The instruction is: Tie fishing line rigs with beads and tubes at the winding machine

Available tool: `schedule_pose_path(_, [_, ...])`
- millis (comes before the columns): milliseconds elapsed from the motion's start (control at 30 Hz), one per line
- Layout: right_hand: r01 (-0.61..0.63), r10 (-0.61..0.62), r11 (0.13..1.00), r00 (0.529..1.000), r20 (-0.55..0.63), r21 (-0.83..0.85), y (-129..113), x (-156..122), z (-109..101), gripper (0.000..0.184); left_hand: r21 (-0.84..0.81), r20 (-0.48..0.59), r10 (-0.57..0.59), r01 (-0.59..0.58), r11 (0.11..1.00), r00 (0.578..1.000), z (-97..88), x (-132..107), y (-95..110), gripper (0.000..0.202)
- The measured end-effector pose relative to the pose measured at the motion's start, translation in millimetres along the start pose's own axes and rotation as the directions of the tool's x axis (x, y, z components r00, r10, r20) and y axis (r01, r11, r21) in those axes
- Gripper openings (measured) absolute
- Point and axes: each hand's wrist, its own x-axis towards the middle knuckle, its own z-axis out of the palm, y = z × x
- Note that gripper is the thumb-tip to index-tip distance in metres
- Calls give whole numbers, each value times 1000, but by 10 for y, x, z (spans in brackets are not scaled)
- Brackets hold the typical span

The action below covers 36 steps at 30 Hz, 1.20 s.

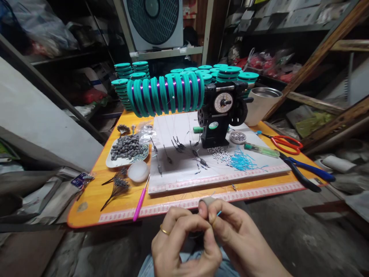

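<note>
My left hand (184,242), with a ring on one finger, is closed in a pinch at the front of the table; what its fingertips hold is too small to make out. Against it, my right hand (236,227) pinches a short thin blue tube (219,213) that pokes out between thumb and forefinger. A grey finger cover (208,200) shows at the right fingertips. Just beyond both hands lies a white board (173,184) with a tape measure (259,195) along the table edge. Thin lines with dark sinkers (169,159) hang down onto the board.
Teal spools (165,94) sit on a black winding machine (216,130). A sinker tray (128,163), pink-handled tool (140,204), blue tube pieces (242,159), pliers (305,169) and red scissors (286,143) lie around. A white can (259,107) and a fan (154,23) stand behind.
</note>
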Motion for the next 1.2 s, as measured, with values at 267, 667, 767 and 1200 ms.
schedule_pose_path(267, [10, -7, 997, 999, 41, -76, -4, 6, -54, 15, 8, 25, 0, -1, 1000, 1000, -31, 10, -3, 17])
schedule_pose_path(667, [-37, 36, 998, 999, 24, 41, -2, 19, -88, 12, -19, -100, 16, -18, 1000, 995, 24, -46, -10, 18])
schedule_pose_path(767, [-11, 11, 1000, 1000, -3, 28, -25, 10, -68, 13, 17, -130, 62, -60, 998, 990, 29, -49, -18, 20])
schedule_pose_path(1200, [-57, 56, 998, 998, 10, 31, -33, 4, -6, 19, 17, -48, -23, 24, 1000, 999, 8, -49, 9, 17])
